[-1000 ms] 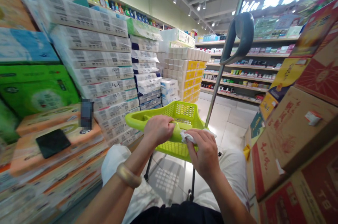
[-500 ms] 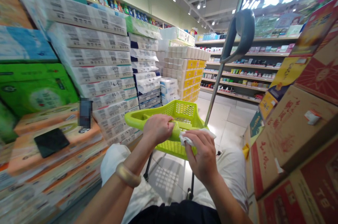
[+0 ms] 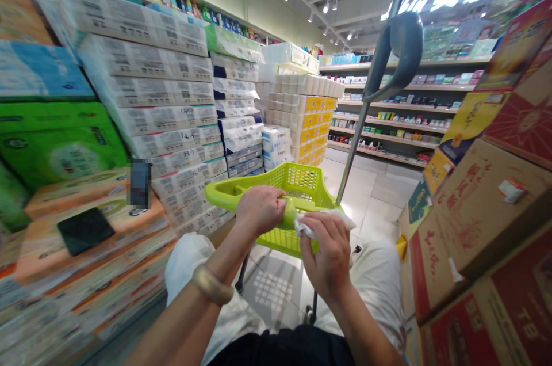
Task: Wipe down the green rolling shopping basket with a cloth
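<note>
A lime-green shopping basket with holes in its walls stands on dark wheeled legs between my knees. My left hand is closed around its thick green handle; a gold-toned bangle sits on that wrist. In my right hand is a crumpled white wipe, pressed against the right part of the handle. My right fingers are bent over the wipe and hide part of it. Behind the basket a metal pole rises at a slant, carrying a grey-blue loop handle.
Packs of paper goods are piled high on the left. A dark flat object lies on orange packs there, near a phone-like, blurred-out item. Cardboard cartons stack up on the right. Stocked shelves line the back, beyond a tiled floor.
Very little differs. The view has shifted slightly, and both hands keep their hold on the handle and the wipe at almost the same spots.
</note>
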### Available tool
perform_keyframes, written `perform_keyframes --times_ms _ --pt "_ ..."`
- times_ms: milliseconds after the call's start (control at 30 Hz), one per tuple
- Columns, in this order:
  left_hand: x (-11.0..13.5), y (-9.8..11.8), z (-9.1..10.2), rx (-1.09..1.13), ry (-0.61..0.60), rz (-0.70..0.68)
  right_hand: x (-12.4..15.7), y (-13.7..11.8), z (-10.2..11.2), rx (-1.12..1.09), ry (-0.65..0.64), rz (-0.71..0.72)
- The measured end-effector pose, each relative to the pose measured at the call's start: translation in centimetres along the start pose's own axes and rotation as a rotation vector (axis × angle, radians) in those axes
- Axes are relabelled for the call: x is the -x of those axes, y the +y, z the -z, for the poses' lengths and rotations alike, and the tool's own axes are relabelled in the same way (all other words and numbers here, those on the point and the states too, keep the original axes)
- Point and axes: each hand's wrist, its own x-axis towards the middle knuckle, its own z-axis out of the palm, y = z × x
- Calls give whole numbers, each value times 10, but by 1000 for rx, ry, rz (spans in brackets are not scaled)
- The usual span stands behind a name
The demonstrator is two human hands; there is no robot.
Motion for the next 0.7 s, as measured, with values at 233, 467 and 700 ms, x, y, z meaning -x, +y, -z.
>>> perform_keyframes --times_ms 233,467,700 --pt "0 0 -1 -10 2 -3 3 45 11 -248 68 -115" --pt "0 -2 -3 -19 19 -2 8 50 -4 -450 271 -455" --pt "-4 -14 -4 -18 36 -31 3 46 2 -397 124 -121"
